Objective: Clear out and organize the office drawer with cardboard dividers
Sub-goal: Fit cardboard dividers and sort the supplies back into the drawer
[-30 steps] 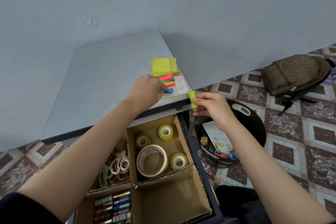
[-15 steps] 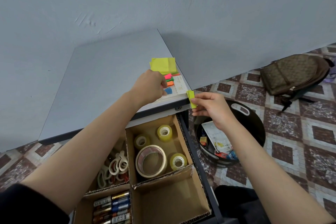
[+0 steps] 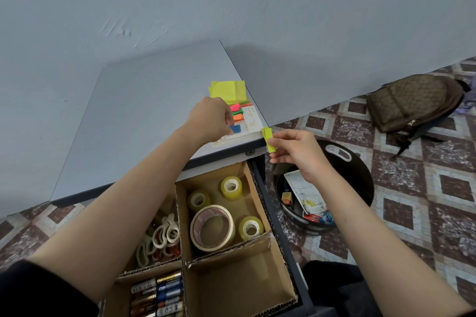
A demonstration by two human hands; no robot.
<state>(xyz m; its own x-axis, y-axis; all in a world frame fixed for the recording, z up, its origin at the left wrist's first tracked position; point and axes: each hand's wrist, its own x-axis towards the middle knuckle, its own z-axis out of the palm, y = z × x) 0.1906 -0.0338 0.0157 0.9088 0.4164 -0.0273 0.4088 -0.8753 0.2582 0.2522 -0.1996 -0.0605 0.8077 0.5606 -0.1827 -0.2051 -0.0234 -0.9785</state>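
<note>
Nearest us, the open drawer point(image 3: 282, 239) is split by brown cardboard dividers point(image 3: 226, 252). Batteries point(image 3: 157, 296) lie in the near left cell, scissors point(image 3: 164, 234) beyond them, and tape rolls point(image 3: 212, 226) in the far right cell. Past its far right corner our right hand point(image 3: 298, 152) pinches a few yellow-green flags point(image 3: 268, 139). Farther left, on the desk point(image 3: 154, 110), our left hand point(image 3: 208, 118) curls onto a card point(image 3: 251, 121) of coloured flags; whether it grips one we cannot tell. Yellow notes point(image 3: 228, 90) lie just beyond.

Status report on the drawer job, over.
Left hand at flag card, grip unclear. Right hand pinches yellow-green flags. Drawer open, dividers in. Nothing blocking.
</note>
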